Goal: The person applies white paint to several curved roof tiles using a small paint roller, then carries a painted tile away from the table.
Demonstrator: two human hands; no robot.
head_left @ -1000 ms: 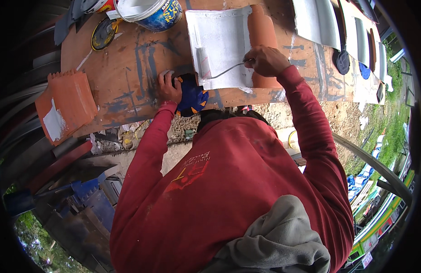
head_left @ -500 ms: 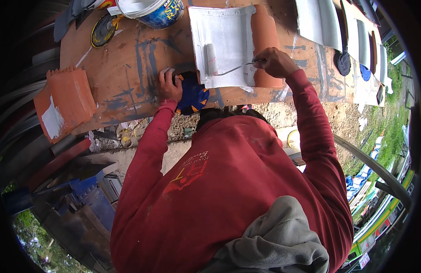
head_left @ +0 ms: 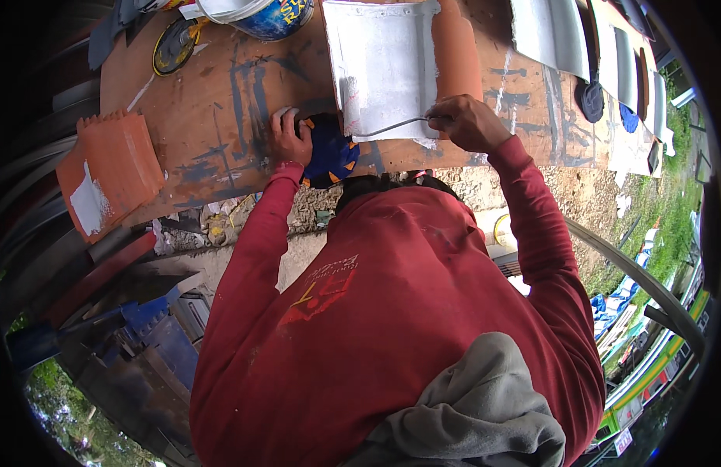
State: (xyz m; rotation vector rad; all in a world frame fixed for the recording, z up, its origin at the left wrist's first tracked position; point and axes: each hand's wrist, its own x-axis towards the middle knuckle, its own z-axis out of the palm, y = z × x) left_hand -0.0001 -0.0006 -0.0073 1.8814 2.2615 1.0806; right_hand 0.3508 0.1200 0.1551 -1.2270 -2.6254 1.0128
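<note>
Through my head camera I see the right hand [head_left: 469, 123] closed around the grip of a paint roller [head_left: 392, 127], whose bent wire frame reaches left across the near edge of a curved roof tile [head_left: 388, 70]. The roller's pale sleeve lies at the tile's left side, blending into the white coat, so I can't make out its outline well. White covers most of that tile, while a strip along its right side is orange; it lies on a paint-streaked plywood board [head_left: 212, 117], toward the near edge. The left hand [head_left: 290, 138] rests on the board with its fingers bent, just beside a navy-and-orange cloth [head_left: 329, 159]; I can't tell whether it grips any of it. At the far left I have a blue paint bucket [head_left: 271, 22] and, left of it, a round dark lid [head_left: 176, 47] with a yellow rim. Nearer on the left lies an orange tile piece [head_left: 131, 167] with a white patch, and pale curved tiles [head_left: 551, 35] stand at the far right.
</note>
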